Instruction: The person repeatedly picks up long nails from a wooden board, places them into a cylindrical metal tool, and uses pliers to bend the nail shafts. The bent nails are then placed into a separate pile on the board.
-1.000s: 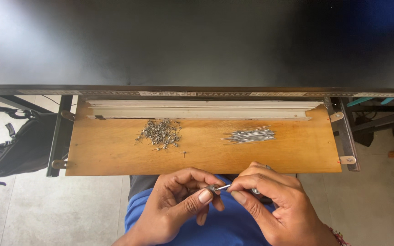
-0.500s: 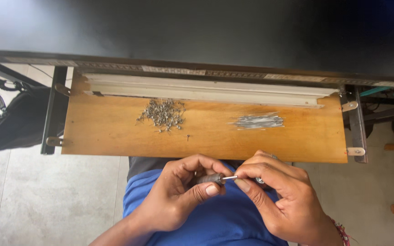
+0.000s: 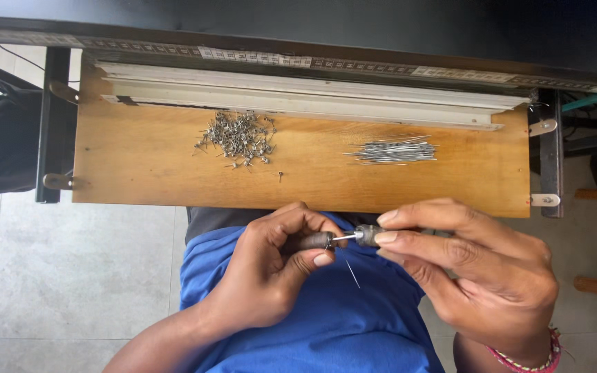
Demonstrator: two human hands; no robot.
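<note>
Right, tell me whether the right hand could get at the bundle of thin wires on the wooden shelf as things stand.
Probably yes. The bundle of thin wires lies in the open on the wooden shelf, just ahead of the right hand, with nothing between them. But its fingers are busy pinching a small metal piece, so they would have to let go first.

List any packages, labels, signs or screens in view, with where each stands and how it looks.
Printed measuring strip: the only marked item, a long narrow pale band with dark ticks along the front edge of the dark table, above the wooden board.
Packages, signs, screens: none show.
</note>
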